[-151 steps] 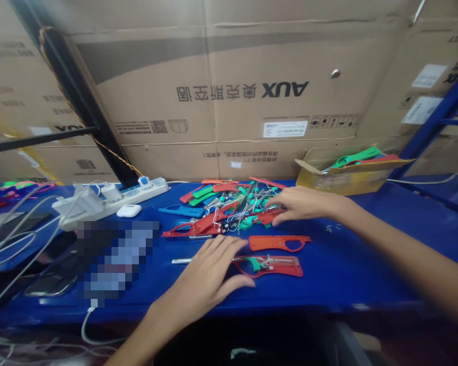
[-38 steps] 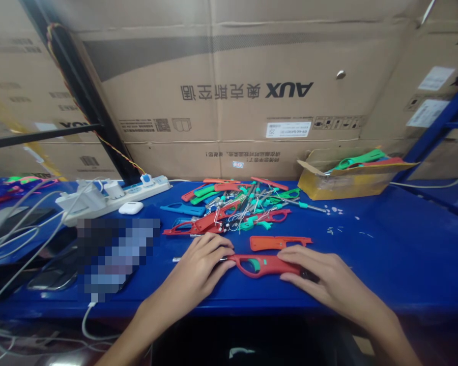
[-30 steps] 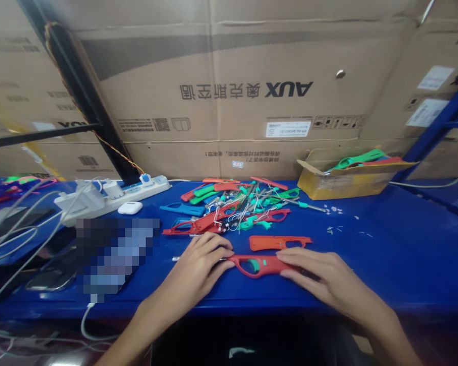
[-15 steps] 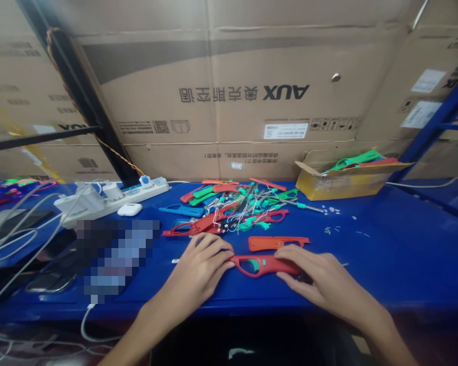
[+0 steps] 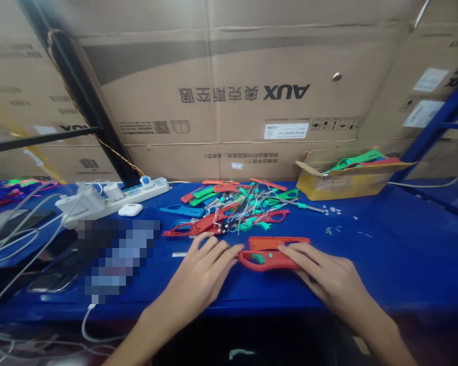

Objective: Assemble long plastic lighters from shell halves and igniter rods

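Observation:
Between my hands is a red gas lighter (image 5: 270, 261) with a green trigger in its finger loop. My left hand (image 5: 209, 264) pinches its left end, where the nozzle is mostly covered by my fingers. Around the handle end on the right, my right hand (image 5: 328, 269) is closed, thumb below and fingers on top. Just behind the lighter lies an orange-red casing half (image 5: 263, 243), partly covered by my right fingers. A short metal piece (image 5: 179, 254) lies on the blue table left of my left hand.
Behind my hands is a pile of lighter parts (image 5: 248, 206), with casings, metal tubes and white wires. A cardboard box (image 5: 343, 185) of casings stands at the back right. On the left are a power strip (image 5: 114, 201), a white earbud case (image 5: 130, 209) and cables.
The red lighter has moved slightly up, closer to the orange-red casing half, and turned a little. Both hands have kept hold of it; my left fingers have shifted right.

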The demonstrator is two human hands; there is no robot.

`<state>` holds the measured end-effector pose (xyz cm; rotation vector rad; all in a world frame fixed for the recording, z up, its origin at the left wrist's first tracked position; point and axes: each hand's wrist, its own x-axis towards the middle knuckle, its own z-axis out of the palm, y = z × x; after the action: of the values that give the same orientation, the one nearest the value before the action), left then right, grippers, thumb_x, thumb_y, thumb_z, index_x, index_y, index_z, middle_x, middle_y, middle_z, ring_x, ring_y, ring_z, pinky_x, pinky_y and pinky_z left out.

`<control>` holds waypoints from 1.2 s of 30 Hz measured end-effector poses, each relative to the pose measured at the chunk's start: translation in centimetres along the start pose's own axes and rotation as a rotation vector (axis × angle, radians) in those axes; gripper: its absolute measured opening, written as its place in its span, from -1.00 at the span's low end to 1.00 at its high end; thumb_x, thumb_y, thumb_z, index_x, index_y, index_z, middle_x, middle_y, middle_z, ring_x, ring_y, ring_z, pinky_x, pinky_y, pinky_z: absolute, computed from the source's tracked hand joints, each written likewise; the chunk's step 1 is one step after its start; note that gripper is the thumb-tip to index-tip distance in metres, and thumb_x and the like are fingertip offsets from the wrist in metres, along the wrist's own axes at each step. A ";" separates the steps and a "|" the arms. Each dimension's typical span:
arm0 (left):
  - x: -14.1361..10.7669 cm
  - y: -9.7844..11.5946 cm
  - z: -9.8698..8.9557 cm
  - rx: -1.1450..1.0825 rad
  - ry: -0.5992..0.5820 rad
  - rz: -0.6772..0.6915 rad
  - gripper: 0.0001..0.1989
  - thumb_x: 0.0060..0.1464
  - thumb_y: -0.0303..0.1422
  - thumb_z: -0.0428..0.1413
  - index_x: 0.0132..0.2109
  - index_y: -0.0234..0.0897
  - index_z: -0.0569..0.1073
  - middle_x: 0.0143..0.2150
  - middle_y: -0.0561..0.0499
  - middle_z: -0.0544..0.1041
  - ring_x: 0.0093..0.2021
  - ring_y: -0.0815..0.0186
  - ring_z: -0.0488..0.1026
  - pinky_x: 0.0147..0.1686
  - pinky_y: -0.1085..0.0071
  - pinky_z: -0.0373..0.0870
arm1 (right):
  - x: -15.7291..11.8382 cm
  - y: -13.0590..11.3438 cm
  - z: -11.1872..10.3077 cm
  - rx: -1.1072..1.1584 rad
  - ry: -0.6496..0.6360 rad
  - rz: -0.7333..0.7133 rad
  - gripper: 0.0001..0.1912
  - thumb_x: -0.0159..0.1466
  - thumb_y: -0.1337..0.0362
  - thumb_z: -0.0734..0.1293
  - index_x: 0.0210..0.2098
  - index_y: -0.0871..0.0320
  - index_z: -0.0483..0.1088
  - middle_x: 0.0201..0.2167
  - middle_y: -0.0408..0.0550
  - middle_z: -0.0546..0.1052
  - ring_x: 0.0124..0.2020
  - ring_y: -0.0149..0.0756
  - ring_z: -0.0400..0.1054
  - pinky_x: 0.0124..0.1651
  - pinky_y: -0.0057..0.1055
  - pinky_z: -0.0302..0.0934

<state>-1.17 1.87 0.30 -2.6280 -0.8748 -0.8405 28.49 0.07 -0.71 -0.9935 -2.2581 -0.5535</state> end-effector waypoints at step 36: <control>-2.2 -4.5 -4.2 0.045 -0.078 -0.065 -0.72 0.45 -0.21 0.04 0.19 -0.16 0.45 0.05 -0.01 0.61 0.09 0.16 0.50 0.30 0.01 0.15 | -0.5 0.1 -0.1 0.089 0.124 -0.050 -0.67 0.42 0.48 0.25 0.09 0.15 0.51 -0.13 -0.02 0.69 -0.21 -0.31 0.63 -0.20 -0.45 0.49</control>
<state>-7.20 2.72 2.65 -2.6219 -0.9922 -0.7291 28.88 -0.22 -0.93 -0.8377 -2.1828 -0.5173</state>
